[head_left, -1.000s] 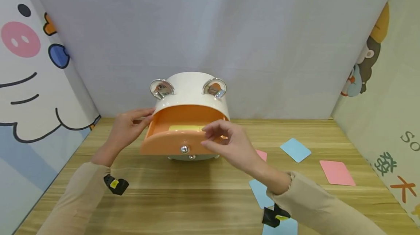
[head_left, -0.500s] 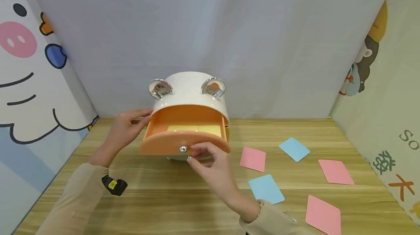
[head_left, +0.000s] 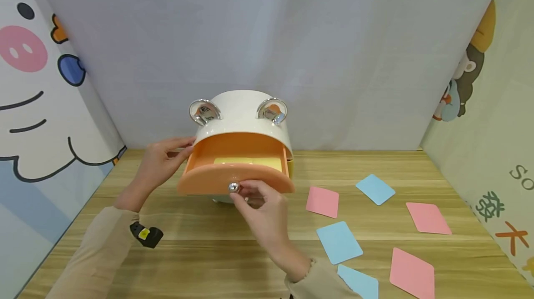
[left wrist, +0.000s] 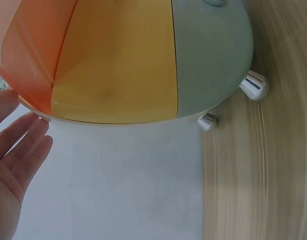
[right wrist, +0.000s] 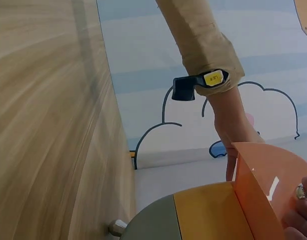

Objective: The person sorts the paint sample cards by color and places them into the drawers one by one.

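Observation:
A small white storage cabinet (head_left: 242, 110), with two round silver-rimmed ears, stands on the table with its orange top drawer (head_left: 204, 180) pulled out. Yellow cards (head_left: 268, 163) lie inside that drawer. My right hand (head_left: 267, 218) pinches the drawer's silver knob (head_left: 234, 187) between thumb and index finger; the right wrist view shows these fingers at the knob too. My left hand (head_left: 157, 164) rests its outstretched fingertips on the cabinet's left side near the drawer. Below, a yellow drawer (left wrist: 116, 65) and a grey-green drawer (left wrist: 211, 57) sit closed in the left wrist view.
Right of the cabinet, several pink and blue cards lie spread on the wooden table, among them a pink card (head_left: 323, 201) and a blue card (head_left: 340, 242). A pale curtain (head_left: 346, 58) hangs behind, and cartoon-printed panels flank the table.
From over the drawer's right side, my right hand has come down and left to the knob and taken hold of it. My left hand stays in place. The drawer looks equally far out.

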The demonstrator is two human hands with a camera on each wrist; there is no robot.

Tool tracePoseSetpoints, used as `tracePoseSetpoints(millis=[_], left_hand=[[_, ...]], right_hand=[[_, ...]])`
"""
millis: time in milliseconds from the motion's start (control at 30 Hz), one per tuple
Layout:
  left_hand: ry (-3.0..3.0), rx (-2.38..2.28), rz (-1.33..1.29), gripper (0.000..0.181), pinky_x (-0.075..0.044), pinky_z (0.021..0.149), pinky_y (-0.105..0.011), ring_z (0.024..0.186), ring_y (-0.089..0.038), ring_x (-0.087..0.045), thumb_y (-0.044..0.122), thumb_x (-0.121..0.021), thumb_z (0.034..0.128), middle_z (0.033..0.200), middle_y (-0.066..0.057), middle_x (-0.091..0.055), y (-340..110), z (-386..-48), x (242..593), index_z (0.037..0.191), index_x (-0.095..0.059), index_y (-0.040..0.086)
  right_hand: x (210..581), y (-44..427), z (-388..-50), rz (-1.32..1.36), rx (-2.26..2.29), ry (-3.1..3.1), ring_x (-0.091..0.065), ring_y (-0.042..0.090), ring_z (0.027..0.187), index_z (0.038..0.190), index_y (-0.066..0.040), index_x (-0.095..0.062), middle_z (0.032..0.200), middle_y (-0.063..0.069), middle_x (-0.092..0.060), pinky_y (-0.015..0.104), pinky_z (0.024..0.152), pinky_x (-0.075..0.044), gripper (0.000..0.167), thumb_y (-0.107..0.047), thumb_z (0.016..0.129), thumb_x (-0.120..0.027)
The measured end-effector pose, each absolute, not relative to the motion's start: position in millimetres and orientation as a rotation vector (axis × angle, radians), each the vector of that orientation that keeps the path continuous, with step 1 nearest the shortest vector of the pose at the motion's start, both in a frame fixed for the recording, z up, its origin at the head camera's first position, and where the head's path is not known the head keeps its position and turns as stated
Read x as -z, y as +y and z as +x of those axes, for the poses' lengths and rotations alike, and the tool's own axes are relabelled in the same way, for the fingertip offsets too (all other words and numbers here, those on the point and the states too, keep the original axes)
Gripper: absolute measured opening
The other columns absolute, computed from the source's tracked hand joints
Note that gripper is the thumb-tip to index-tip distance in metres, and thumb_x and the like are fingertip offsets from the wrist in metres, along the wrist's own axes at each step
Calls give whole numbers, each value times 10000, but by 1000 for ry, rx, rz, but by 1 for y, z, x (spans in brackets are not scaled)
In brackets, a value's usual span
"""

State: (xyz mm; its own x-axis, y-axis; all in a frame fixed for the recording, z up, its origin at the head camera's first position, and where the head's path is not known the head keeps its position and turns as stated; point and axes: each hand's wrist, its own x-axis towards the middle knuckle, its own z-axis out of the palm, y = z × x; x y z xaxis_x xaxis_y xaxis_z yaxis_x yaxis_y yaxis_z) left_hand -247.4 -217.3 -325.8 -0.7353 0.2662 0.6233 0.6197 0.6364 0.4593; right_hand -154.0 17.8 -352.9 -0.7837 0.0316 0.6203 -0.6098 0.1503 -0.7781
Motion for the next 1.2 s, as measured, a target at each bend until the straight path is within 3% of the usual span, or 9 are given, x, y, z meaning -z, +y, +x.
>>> tracePoseSetpoints(millis=[200, 533, 733, 1033, 1200], left_hand=[[-2352, 935, -687, 248, -460, 663, -19, 887, -280, -638, 89, -611, 867, 1053, -169, -648, -217, -247, 326, 1086, -656, -17], [-2355, 941, -704, 247, -459, 659, -17, 868, -264, -638, 45, -607, 860, 1052, -175, -646, -218, -246, 324, 1092, -648, -30], [-2351, 956, -723, 247, -476, 654, -39, 888, -28, -599, 46, -615, 853, 1051, -166, -649, -219, -246, 325, 1087, -654, -22], [-2376, 1030, -685, 252, -476, 657, -41, 919, 187, -467, 113, -560, 906, 1103, -157, -632, -220, -244, 324, 1122, -647, 16], [-2385, 1050, -665, 270, -475, 673, -41, 922, 123, -526, 108, -602, 878, 1100, -149, -635, -219, -243, 325, 1131, -644, 24]], right_hand=[[353, 17, -167, 596, -1354, -1899, -624, 122, 637, 815, -37, -671, 740, 34, -662, 187, 568, -537, 135, -113, 739, -752], [348, 16, -186, 599, -1210, -1937, -613, 96, 639, 792, -46, -669, 722, 21, -655, 217, 581, -543, 122, -137, 749, -738], [346, 18, -198, 619, -1172, -1955, -614, 89, 631, 793, -38, -667, 715, 24, -658, 189, 585, -538, 110, -127, 758, -722], [346, 16, -212, 629, -1156, -1962, -626, 112, 636, 794, -33, -645, 726, 42, -646, 196, 573, -540, 100, -104, 761, -707], [344, 15, -220, 605, -1132, -1986, -628, 115, 629, 797, -28, -648, 724, 45, -651, 181, 566, -527, 108, -102, 754, -713]])
